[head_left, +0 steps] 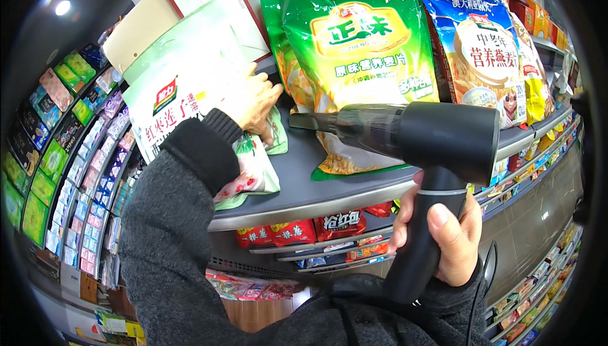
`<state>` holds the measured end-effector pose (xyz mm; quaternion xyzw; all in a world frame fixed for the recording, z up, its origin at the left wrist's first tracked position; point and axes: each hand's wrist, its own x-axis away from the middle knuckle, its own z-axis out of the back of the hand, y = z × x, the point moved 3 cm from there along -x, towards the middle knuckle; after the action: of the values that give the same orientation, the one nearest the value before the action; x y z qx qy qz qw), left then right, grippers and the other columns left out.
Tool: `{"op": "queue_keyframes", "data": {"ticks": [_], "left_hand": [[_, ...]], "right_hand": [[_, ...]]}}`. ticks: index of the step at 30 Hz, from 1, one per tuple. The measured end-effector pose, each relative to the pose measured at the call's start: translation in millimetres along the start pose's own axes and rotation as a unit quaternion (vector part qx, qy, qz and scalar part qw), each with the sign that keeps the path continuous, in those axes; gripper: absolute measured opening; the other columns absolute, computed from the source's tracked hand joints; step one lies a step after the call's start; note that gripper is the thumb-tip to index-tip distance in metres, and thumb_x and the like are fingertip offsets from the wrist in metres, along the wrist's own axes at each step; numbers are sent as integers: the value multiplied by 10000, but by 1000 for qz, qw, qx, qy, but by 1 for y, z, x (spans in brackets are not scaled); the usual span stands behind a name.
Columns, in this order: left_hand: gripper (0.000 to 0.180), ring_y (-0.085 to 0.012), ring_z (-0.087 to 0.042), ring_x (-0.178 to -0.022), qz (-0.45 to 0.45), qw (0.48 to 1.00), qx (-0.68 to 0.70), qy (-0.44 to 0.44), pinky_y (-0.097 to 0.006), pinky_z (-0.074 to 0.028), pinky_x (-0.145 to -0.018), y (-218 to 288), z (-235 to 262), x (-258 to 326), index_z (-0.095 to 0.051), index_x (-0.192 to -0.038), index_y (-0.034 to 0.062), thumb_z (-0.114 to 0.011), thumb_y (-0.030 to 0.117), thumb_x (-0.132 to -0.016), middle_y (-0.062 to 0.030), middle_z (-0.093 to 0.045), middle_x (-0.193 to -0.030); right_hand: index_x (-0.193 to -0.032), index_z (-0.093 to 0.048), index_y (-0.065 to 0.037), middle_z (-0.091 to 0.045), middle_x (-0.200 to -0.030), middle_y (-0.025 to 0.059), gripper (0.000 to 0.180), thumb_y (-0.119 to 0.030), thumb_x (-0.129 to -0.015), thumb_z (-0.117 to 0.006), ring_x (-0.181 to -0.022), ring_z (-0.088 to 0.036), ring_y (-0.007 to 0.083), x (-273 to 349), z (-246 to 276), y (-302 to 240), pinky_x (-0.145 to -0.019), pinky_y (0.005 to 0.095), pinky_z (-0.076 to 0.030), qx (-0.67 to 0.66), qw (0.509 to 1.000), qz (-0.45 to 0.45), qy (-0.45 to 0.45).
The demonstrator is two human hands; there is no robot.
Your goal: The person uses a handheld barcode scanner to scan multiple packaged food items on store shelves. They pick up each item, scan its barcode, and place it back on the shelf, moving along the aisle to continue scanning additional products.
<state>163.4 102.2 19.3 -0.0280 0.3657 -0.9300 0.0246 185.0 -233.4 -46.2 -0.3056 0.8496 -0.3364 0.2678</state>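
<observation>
My right hand [451, 235] is wrapped round the handle of a black handheld vacuum cleaner [446, 134]. Its clear, narrow nozzle points left, low over the grey shelf [329, 186] and in front of a large green bag of cereal flakes [364, 42]. On the left, my left hand [256, 102] grips the right side of a pale green and white food bag [196, 86], which leans to the left. Its fingers curl over the bag's edge, and the fingertips are partly hidden. Between the two bags, the nozzle's tip is close to the bare shelf surface.
A blue and white oatmeal bag [478, 48] stands right of the green one, with a yellow packet [537, 96] beyond. Behind the pale bag is a white box [218, 7]. Red snack packs [291, 232] lie on a lower shelf. Stocked shelves [82, 156] curve along the left.
</observation>
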Motion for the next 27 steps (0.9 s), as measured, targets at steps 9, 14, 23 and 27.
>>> {"op": "queue_keyframes", "data": {"ticks": [9, 14, 23, 27], "left_hand": [[595, -232, -637, -866, -43, 994, 68, 69, -399, -395, -975, -26, 48, 40, -691, -717, 53, -840, 558, -440, -72, -632, -751], [556, -215, -599, -823, -31, 984, 123, 121, -383, -387, -938, -39, 79, 68, -619, -647, 53, -877, 459, -369, -41, -574, -707], [622, -244, -553, -762, -13, 977, 154, 145, -397, -342, -995, -59, 80, 92, -576, -665, 17, -899, 460, -373, -55, -546, -701], [630, -250, -540, -761, -2, 974, 158, 164, -388, -355, -986, -61, 81, 95, -572, -677, 10, -894, 454, -367, -61, -534, -710]], "right_hand": [[-1192, -447, 52, -595, -833, 178, 506, -225, -843, -689, -649, -634, 240, -36, -19, 15, -597, 368, -562, 56, 998, -38, 0], [-1182, -453, 61, -611, -852, 98, 369, -140, -930, -634, -715, -635, 168, -45, -19, 16, -667, 314, -524, 39, 994, -93, -45], [-1251, -440, 73, -621, -842, 108, 415, -74, -913, -631, -690, -627, 165, -47, -30, 31, -651, 312, -523, 45, 996, -75, -9], [-1201, -458, 80, -585, -798, 177, 545, -261, -840, -683, -595, -618, 226, -41, -37, 27, -535, 341, -548, 109, 992, -23, 60]]}}
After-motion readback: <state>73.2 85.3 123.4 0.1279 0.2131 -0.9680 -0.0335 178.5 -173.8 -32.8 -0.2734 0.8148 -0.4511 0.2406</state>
